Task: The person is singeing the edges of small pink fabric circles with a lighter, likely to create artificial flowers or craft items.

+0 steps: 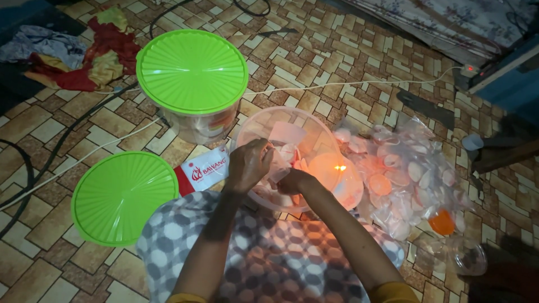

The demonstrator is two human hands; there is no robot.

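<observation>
My left hand [247, 165] reaches into a clear plastic tub [292, 120] and its fingers pinch a small clear packet of pale chips [283, 152]. My right hand [295, 180] is beside it, lower in the tub, closed on the same packet's edge. A small flame [339, 168] burns just right of my hands, lighting the tub's wall orange. My lap is covered with a grey dotted cloth [269, 252].
A heap of small sealed chip packets [404, 179] lies to the right. A lidded container with a green lid [192, 70] stands behind, a loose green lid [124, 196] lies at left. Cables [73, 134], clothes [84, 56] and a red-and-white bag [205, 168] lie on the tiled floor.
</observation>
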